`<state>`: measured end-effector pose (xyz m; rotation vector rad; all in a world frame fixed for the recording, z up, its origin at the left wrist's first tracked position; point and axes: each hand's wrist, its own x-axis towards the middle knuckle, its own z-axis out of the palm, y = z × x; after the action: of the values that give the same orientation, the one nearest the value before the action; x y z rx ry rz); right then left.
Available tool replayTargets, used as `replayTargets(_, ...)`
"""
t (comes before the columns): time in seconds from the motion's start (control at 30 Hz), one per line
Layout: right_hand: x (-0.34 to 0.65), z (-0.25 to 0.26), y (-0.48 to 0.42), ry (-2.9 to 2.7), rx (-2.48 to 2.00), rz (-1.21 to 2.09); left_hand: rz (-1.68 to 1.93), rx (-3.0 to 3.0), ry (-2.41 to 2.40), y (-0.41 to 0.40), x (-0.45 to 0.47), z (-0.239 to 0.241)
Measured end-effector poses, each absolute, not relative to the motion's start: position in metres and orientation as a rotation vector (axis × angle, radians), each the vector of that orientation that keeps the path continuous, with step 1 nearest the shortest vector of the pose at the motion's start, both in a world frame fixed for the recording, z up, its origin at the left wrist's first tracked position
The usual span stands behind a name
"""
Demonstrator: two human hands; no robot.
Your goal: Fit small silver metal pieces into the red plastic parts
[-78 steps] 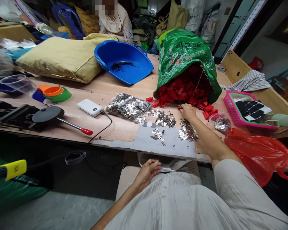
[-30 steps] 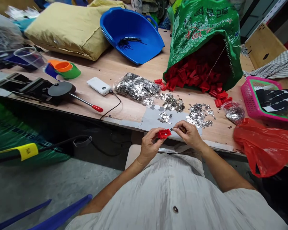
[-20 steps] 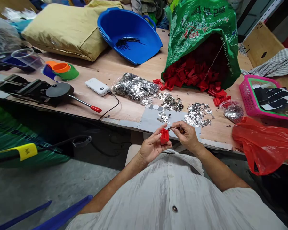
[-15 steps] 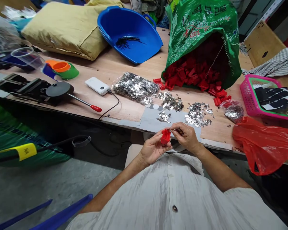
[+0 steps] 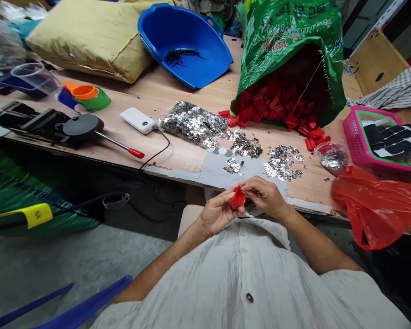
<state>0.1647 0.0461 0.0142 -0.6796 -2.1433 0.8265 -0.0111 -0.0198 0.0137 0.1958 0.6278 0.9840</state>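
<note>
Both our hands meet, left hand (image 5: 215, 214) clasped round a red part (image 5: 238, 199), right hand (image 5: 266, 195) curled at its rim, whether gripping anything we cannot tell, before the near edge of the table (image 5: 187, 161), silvery pieces (image 5: 282, 163) beyond, green sack (image 5: 281, 34) at far right.

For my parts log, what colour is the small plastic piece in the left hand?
The small plastic piece is red; see the head view.

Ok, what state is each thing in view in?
Red piece, held in left hand
Right hand, fingers bent at that piece
Green sack, open, loose red pieces spilling out
Blue basin, holding dark strands
White device, cable plugged in
Red bag, crumpled
Metal parts, piled loose
Pink basket, holding black pieces
</note>
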Motion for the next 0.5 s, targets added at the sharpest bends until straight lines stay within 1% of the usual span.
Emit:
replayTargets(0.1, 0.166, 0.020, 0.046, -2.189, -0.707, 0.888, 0.988, 0.223, 0.637, -0.020, -0.012, 0.015)
replayTargets(0.27, 0.174, 0.028, 0.051, -2.146, -0.874, 1.109, 0.989, 0.208, 0.653, -0.020, -0.013, 0.016)
replayTargets(0.4, 0.175, 0.023, 0.055, -2.010, -1.021, 1.342, 0.949, 0.242, 0.652, -0.020, -0.014, 0.015)
replayTargets(0.5, 0.174, 0.017, 0.055, -1.980, -1.003, 1.500, 0.871, 0.300, 0.645, -0.020, -0.016, 0.010)
